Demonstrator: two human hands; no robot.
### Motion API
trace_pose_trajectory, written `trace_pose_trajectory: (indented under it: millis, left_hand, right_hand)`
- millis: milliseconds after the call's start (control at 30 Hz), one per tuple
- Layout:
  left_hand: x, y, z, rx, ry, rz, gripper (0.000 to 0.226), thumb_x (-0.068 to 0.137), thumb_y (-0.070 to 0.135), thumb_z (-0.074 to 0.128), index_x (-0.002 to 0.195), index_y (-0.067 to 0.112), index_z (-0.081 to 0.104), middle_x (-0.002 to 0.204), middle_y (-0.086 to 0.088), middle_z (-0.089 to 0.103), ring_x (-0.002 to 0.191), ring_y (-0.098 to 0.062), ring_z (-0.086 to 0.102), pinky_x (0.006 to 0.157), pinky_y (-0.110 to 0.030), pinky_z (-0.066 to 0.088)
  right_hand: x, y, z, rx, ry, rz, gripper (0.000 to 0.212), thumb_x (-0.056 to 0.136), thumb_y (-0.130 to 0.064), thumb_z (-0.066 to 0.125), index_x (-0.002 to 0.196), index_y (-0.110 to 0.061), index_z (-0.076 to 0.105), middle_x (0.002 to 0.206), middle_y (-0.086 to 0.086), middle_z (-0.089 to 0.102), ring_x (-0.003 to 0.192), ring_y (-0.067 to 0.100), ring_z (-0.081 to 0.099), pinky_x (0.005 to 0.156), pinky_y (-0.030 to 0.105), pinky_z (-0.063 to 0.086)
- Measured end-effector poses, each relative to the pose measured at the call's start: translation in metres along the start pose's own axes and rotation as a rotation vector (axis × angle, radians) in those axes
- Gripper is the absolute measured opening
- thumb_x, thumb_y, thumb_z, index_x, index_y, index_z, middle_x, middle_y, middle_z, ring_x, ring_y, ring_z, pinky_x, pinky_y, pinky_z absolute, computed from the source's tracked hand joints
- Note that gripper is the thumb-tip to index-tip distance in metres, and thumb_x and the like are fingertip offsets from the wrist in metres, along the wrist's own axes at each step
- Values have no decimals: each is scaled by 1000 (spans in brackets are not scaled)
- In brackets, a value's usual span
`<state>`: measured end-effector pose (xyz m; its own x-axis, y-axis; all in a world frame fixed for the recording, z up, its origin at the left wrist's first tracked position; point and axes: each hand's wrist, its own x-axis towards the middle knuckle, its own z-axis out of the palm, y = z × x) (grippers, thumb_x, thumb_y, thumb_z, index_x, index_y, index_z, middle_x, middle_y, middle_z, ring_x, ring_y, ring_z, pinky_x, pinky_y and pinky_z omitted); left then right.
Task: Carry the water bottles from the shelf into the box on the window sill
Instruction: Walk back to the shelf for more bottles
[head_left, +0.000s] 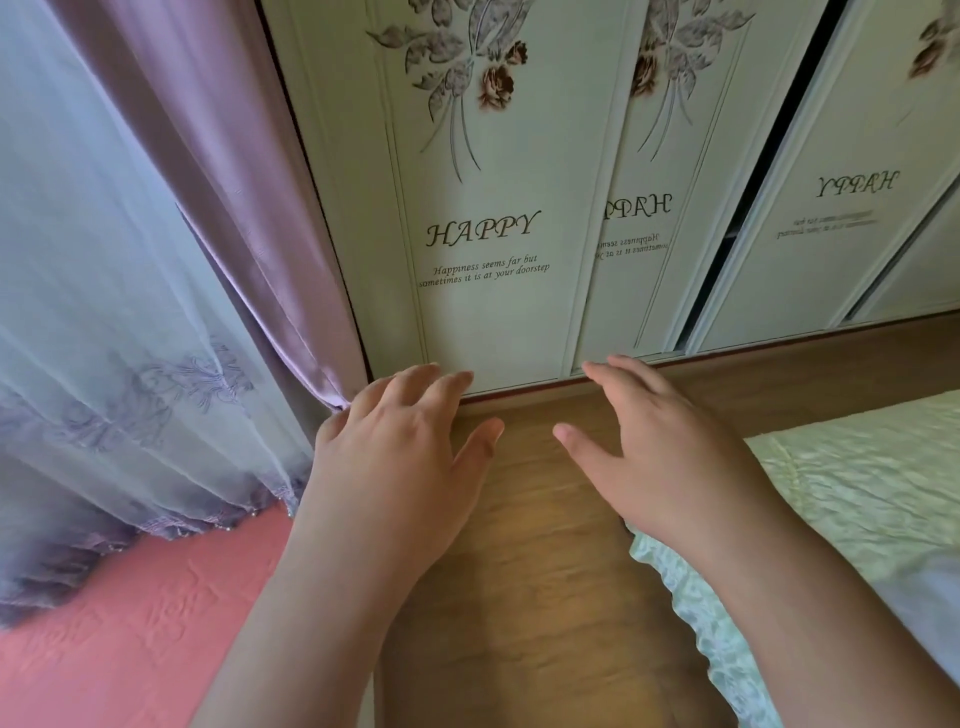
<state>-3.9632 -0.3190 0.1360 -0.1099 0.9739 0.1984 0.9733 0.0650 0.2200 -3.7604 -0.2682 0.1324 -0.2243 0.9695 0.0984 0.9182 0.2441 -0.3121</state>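
Bare wooden floor (545, 519) between wardrobe doors (483, 312) (shut) and bed (857, 493).

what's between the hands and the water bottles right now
No bottles, shelf or box show in this view. Both hands, left and right, are empty and spread in front of the wardrobe's sliding doors, which are shut directly ahead; a dark gap opens further right.

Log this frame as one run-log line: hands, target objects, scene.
left hand: open, empty | right hand: open, empty | bottles, box: not in view | facing: wardrobe doors, curtain left, bed right
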Motion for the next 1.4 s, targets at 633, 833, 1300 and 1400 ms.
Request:
trace_pose_trajectory:
  millis: [633,833,1300,1400]
  left_hand:
    - [217,56,38,34,26,-137,59,93,69,28,149,49,28,156,23,30,145,-12,26,113,-40,28]
    - [276,78,57,22,-4,-115,60,94,69,28,150,49,25,156,24,28,146,-10,24,114,-40,27]
    - [457,99,117,-81,-80,107,59,94,68,29,150,49,26,157,22,28,147,-8,23,117,-40,24]
    - [512,90,126,-89,-78,164,60,94,69,28,150,47,27,157,21,31,146,-9,27,116,-42,27]
  right_hand:
    - [248,76,-11,51,1,-166,67,94,-62,46,152,-32,32,161,-12,27,143,17,34,110,41,38]
    - [298,111,-20,46,1,-125,66,94,-63,45,152,-33,33,160,-13,28,142,17,36,109,39,39]
    - [423,175,-17,-33,38,121,69,94,-65,42,153,-32,31,161,-10,27,142,15,37,112,42,38]
    - [467,176,-15,-41,48,172,70,93,-66,41,154,-33,29,162,-10,27,142,15,37,114,43,38]
